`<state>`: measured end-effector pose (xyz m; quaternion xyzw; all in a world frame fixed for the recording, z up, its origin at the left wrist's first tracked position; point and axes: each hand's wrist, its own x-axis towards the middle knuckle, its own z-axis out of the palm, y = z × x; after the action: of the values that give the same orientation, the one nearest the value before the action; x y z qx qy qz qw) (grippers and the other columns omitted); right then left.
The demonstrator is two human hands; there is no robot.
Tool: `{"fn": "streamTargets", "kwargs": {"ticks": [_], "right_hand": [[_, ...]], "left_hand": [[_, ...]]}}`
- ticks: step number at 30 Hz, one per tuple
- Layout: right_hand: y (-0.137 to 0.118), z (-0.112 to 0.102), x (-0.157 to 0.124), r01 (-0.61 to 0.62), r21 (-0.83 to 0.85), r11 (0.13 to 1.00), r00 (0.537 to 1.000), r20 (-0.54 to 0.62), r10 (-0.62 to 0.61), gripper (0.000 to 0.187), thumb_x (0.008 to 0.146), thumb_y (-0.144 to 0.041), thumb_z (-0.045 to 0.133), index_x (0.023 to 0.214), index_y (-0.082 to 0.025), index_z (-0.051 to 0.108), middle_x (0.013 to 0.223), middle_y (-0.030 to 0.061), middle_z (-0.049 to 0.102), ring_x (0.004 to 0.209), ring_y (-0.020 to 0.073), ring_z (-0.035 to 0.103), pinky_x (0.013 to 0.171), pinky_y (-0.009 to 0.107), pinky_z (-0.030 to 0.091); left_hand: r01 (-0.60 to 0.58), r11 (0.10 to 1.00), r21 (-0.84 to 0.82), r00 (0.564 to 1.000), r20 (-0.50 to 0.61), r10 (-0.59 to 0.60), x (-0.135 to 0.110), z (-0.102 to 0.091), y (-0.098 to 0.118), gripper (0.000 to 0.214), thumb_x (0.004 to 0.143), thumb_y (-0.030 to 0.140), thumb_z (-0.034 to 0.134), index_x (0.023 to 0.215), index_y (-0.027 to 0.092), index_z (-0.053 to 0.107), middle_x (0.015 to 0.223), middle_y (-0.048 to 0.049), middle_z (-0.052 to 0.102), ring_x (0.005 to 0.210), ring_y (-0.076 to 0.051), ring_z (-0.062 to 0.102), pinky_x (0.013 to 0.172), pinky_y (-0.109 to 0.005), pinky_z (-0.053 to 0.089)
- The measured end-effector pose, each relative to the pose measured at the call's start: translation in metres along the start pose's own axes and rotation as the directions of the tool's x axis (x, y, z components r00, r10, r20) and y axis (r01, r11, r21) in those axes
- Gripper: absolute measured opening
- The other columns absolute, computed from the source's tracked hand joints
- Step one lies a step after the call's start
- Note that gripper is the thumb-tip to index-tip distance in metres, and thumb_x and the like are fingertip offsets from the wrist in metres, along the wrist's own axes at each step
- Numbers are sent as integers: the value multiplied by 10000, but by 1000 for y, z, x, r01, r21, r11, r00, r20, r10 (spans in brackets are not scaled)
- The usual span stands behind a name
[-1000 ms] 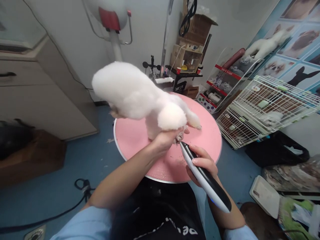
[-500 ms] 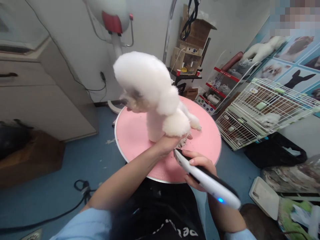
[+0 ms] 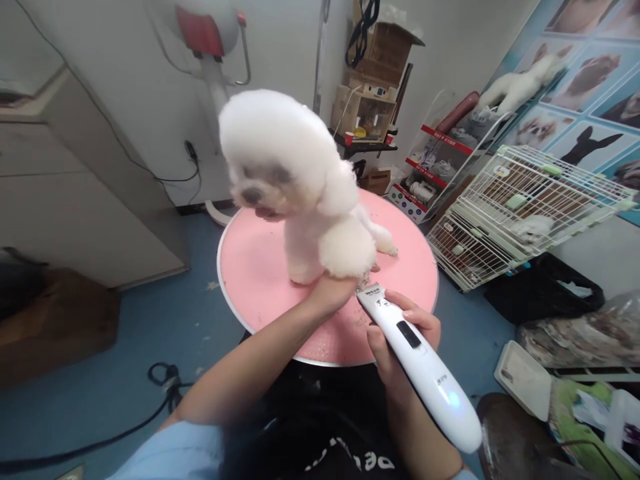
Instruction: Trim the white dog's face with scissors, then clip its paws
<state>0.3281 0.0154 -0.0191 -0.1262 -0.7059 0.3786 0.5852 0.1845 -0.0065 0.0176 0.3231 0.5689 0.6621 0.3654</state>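
A fluffy white dog sits on the round pink grooming table, its head turned to the left. My left hand is closed around the lower part of its raised front leg, under the fluffy cuff of fur. Part of those fingers is hidden behind the leg and paw. In my right hand is a white hair clipper with a lit blue light. The clipper's blade end is at the paw, close beside my left hand.
A wire cage with a small white animal inside stands to the right, beside a black bag. A cabinet is at the left. Behind the table are a dryer on a stand and a wooden box. A black cable crosses the floor.
The clipper has rolled in my right hand, so its white face and switch now show. The dog's head has turned more towards me. My left hand still holds the leg.
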Motion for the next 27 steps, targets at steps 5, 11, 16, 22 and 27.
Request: {"fn": "streamTargets", "kwargs": {"ticks": [5,11,16,22,27], "right_hand": [[1,6,2,13,-61,998,999,-34,-15,396,831,-326,748,1094,-290,454,1184,102,678,1087,255,686,884,455,585],[2,9,-4,-112,-3,994,993,-42,112,413,844,-334,737,1148,-280,463,1246,106,630,1086,250,672,921,464,574],[11,22,-12,-214,181,960,966,-109,235,397,954,-402,576,1303,-310,410,1397,128,538,743,137,671,753,385,614],[15,15,-21,-129,139,982,977,-153,150,295,944,-434,524,1200,-326,424,1368,96,518,662,122,605,617,327,576],[2,9,-22,-207,173,963,973,-66,221,296,922,-441,584,1147,-311,443,1286,76,548,639,108,598,608,309,567]], "left_hand": [[-53,998,29,998,18,53,2,-1,-2,185,795,359,626,822,200,718,1014,-58,728,996,-213,637,916,-328,501],[-35,999,4,997,67,35,6,-2,-10,246,791,409,615,839,198,731,1004,-56,722,956,-206,631,846,-317,508],[10,1000,-10,999,47,-9,10,0,-13,329,820,464,577,913,209,763,951,-43,733,865,-183,617,780,-290,485],[74,995,-74,997,30,-72,9,3,-14,341,774,466,624,896,176,756,936,-71,738,839,-194,621,746,-293,493],[77,990,-114,997,38,-73,11,4,-16,296,767,436,625,869,180,731,854,-60,706,810,-169,614,710,-269,483]]}}
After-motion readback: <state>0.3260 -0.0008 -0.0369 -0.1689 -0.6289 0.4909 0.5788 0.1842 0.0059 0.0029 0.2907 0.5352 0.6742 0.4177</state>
